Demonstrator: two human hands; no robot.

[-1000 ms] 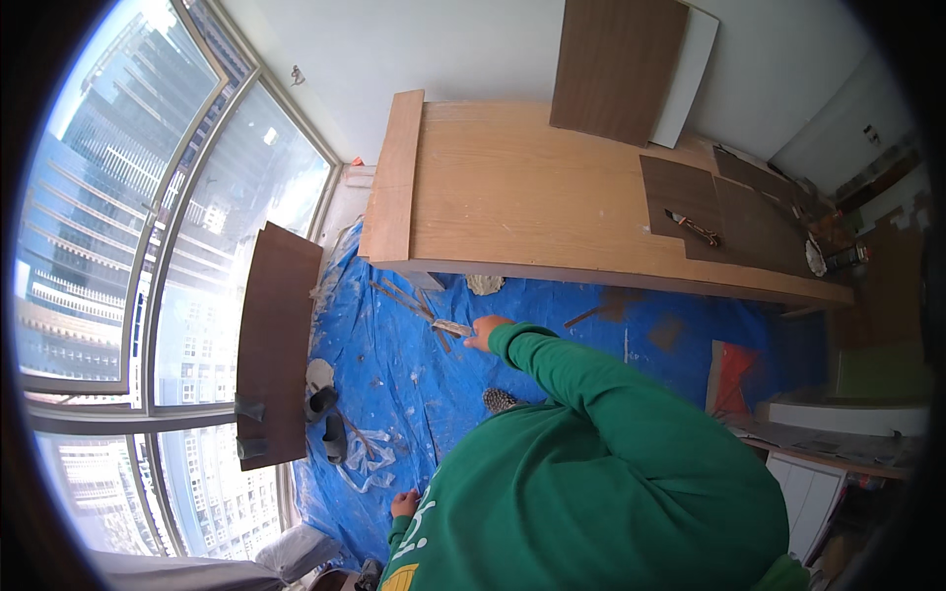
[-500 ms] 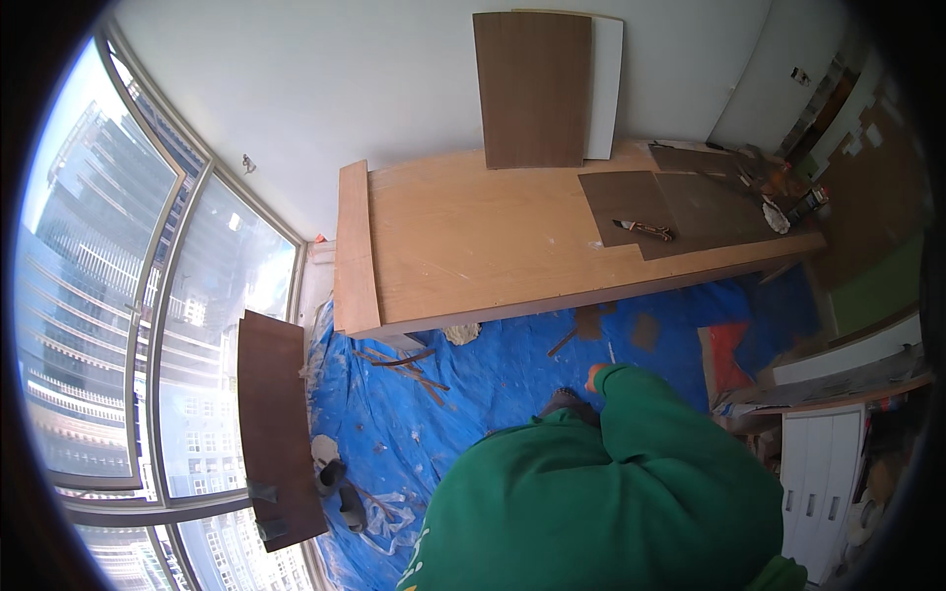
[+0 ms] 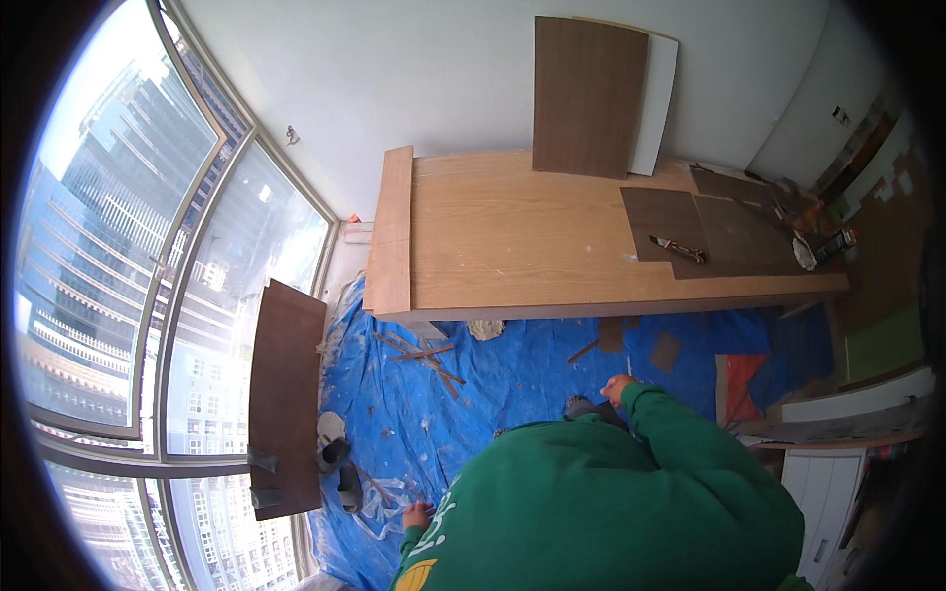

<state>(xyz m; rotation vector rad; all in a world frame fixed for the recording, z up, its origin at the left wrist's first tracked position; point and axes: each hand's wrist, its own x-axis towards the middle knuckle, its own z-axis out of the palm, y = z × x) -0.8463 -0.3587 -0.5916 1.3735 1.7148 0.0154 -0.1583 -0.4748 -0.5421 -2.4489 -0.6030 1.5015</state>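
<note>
My right hand (image 3: 617,389), at the end of a green sleeve, hangs in front of me above the blue sheet (image 3: 532,369). Its fingers are curled in, and whatever they may hold is too small to make out. At my left side, my left hand (image 3: 418,515) shows past the sweatshirt near crumpled clear plastic (image 3: 391,504). Its fingers look curled too, with their inner side hidden. Ahead stands a long wooden platform (image 3: 512,231). On it, a utility knife (image 3: 678,248) lies on brown sheets (image 3: 734,231).
Brown and white panels (image 3: 591,98) lean on the far wall. Another brown panel (image 3: 281,404) stands by the windows, with slippers (image 3: 349,488) beside it. Thin strips (image 3: 424,357) and offcuts (image 3: 665,350) lie on the blue sheet. A white cabinet (image 3: 823,502) stands at right.
The view has swung left, so the platform and panels sit farther right. My left hand has come into sight, and more of my right hand shows.
</note>
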